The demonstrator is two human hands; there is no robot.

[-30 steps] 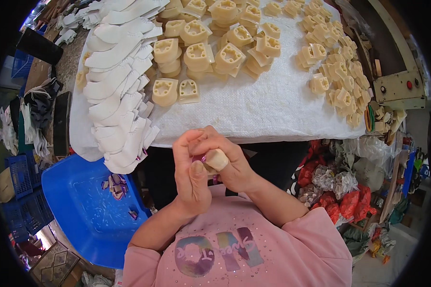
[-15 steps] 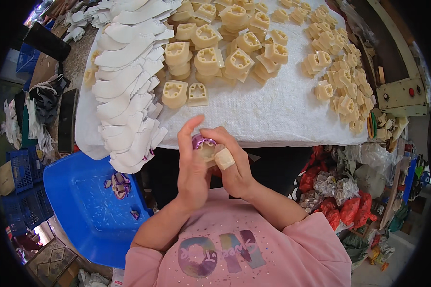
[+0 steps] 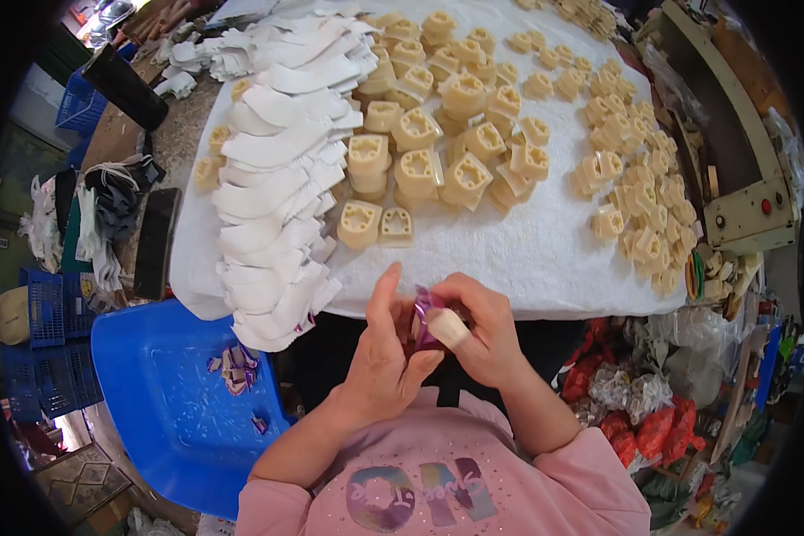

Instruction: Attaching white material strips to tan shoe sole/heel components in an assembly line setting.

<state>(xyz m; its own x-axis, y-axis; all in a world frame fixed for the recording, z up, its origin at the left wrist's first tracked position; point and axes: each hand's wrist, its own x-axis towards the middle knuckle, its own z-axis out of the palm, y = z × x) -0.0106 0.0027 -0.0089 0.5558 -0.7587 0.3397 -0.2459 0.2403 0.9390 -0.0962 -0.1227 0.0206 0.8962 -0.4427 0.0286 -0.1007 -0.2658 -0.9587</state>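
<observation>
Purple piece [image 3: 422, 311] turned edge-on since earlier | grasped by right hand [image 3: 489, 335]; left hand [image 3: 377, 357] cupped alongside, hold unclear | edge seemingly being worked; steady support called for next

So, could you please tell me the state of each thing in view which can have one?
Purple piece: held, partly hidden by fingers.
Right hand: gripping the piece, thumb covered in cream material.
Left hand: beside the piece, forefinger extended; grip unclear.
Blue tub: holding some purple-and-cream pieces.
White curved pieces: overlapping in a row.
Cream blocks: some stacked.
Dark phone-like slab: lying flat.
</observation>
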